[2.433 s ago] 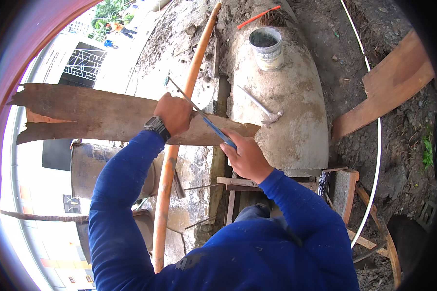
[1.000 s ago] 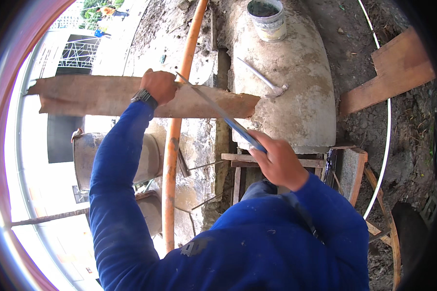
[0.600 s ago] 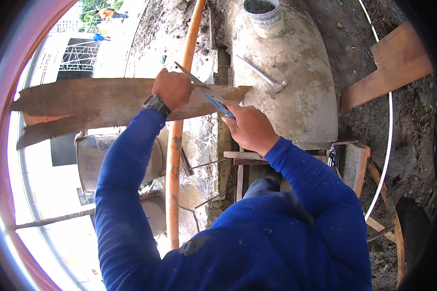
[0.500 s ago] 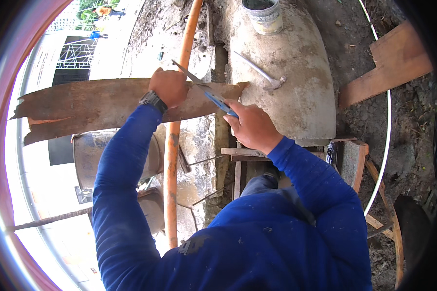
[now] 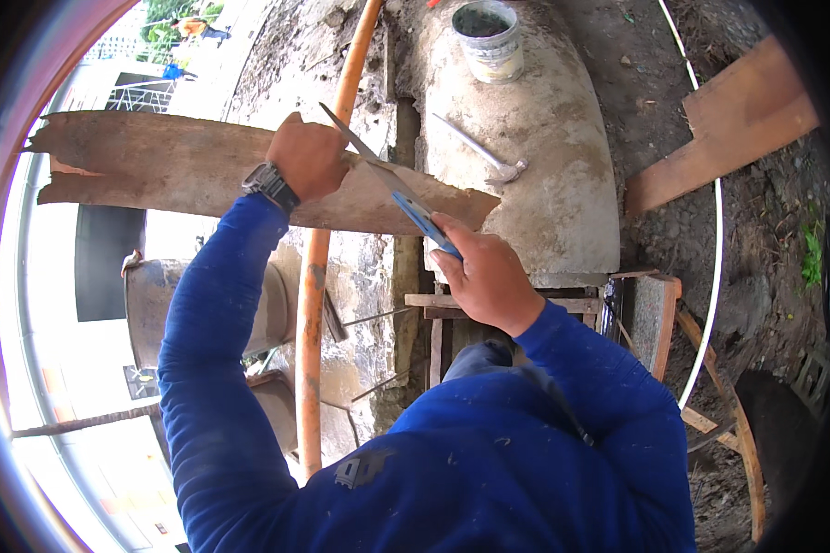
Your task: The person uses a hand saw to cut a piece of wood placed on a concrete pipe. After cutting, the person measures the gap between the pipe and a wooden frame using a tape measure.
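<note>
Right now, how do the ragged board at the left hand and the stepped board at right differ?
The ragged board's left end is jagged and split; the stepped board has a notched outline.
The left hand is on the ragged board; no hand touches the stepped board.
The ragged board runs nearly crosswise in the picture; the stepped board slants up rightward.
Both look like flat brown wood.

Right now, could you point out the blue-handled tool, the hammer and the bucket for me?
Blue-handled tool [image 5: 419, 217]: head view, on its blue handle.
Hammer [image 5: 471, 142]: head view, about midway along its shaft.
Bucket [image 5: 494, 64]: head view, on its outer wall, below the rim.
</note>
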Demonstrator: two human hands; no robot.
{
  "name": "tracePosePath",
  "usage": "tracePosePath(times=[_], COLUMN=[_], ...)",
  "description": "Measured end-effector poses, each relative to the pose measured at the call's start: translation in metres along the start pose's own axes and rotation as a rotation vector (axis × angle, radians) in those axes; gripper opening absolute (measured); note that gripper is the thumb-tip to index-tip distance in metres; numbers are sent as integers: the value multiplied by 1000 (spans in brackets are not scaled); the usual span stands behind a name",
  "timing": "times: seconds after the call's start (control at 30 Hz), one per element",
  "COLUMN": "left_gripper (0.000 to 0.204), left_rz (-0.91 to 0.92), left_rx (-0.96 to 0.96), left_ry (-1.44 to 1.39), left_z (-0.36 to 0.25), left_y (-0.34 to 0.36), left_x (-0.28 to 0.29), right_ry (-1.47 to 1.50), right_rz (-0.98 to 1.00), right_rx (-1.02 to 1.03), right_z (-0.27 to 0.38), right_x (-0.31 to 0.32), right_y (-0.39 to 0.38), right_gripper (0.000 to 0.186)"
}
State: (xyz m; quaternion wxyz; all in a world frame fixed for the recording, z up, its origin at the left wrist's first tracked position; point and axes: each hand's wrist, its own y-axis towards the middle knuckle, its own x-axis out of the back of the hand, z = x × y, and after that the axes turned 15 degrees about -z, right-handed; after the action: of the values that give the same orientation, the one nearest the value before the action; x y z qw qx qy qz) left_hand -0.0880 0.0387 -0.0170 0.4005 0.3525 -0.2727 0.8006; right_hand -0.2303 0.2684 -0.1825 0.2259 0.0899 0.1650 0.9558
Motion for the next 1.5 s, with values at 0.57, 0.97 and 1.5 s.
tracePosePath(times=[0.57, 0.97, 1.5], left_gripper=[21, 19, 34], left_rz=[-33, 143, 375], left_rx=[40, 110, 232], left_ry=[-18, 45, -8], left_z=[9, 21, 15], left_y=[26, 25, 24], left_x=[-31, -47, -23], right_ry=[35, -130, 227], right_rz=[-35, 92, 103], right_rx=[-45, -49, -194], right_z=[3, -26, -22], right_x=[63, -10, 10], right_y=[-41, 16, 14], right_gripper=[42, 46, 45])
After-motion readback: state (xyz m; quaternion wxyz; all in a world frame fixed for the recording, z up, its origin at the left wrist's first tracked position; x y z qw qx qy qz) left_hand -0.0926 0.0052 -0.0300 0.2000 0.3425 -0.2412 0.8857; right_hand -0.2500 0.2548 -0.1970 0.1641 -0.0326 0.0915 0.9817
